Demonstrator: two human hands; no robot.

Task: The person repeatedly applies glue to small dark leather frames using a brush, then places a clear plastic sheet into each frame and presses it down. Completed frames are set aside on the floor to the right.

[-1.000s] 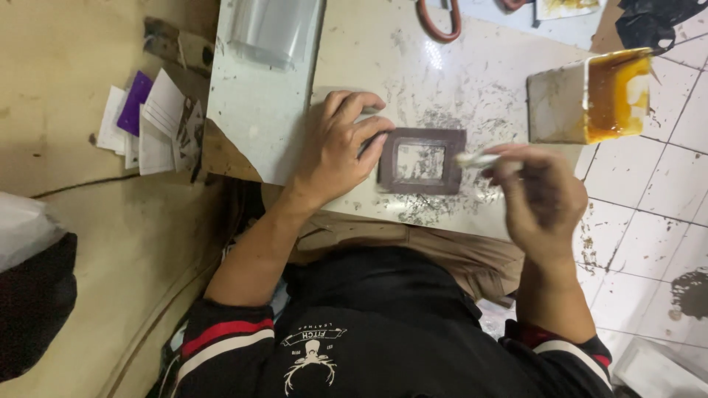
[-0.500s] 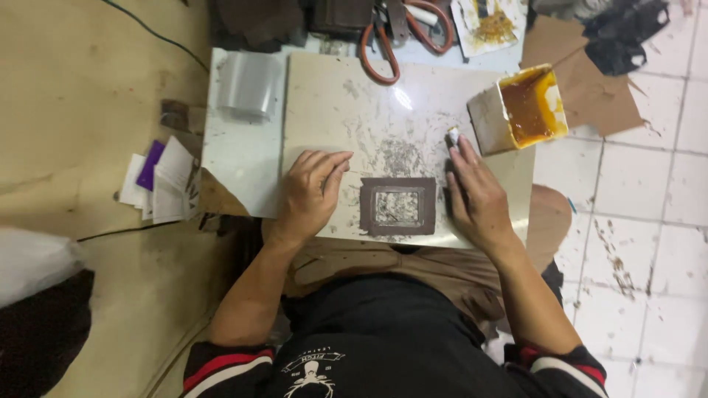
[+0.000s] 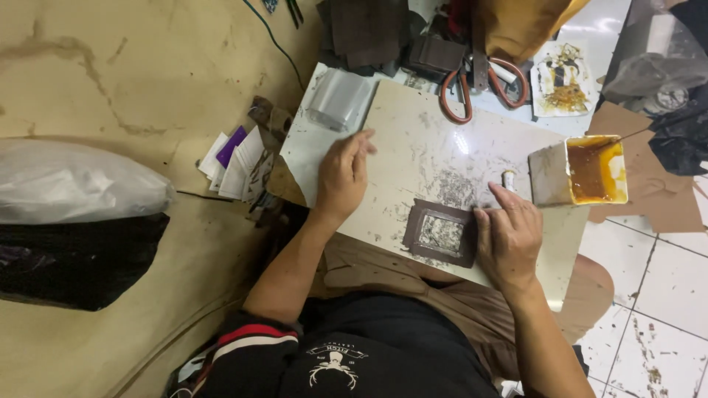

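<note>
On the white board [image 3: 442, 147] | brown frame [image 3: 441, 233] is pressed flat by right hand [image 3: 509, 239], fingers together | left hand [image 3: 343, 177] open, nothing held | glue tub [image 3: 594, 169] near, could be knocked.

Left hand [image 3: 343, 177] raised, right hand [image 3: 509, 239] pressed flat.

Small leather-craft workshop, floor level. Evidence: scuffed, glue-marked counter [image 3: 442, 158]; open tin of amber glue [image 3: 594, 171], right of frame; orange-handled scissors [image 3: 479, 85] and stacked dark leather pieces [image 3: 383, 33], top; brown cut-out leather frame [image 3: 440, 232], centre; stained tiled floor [image 3: 649, 317], lower right.
</note>
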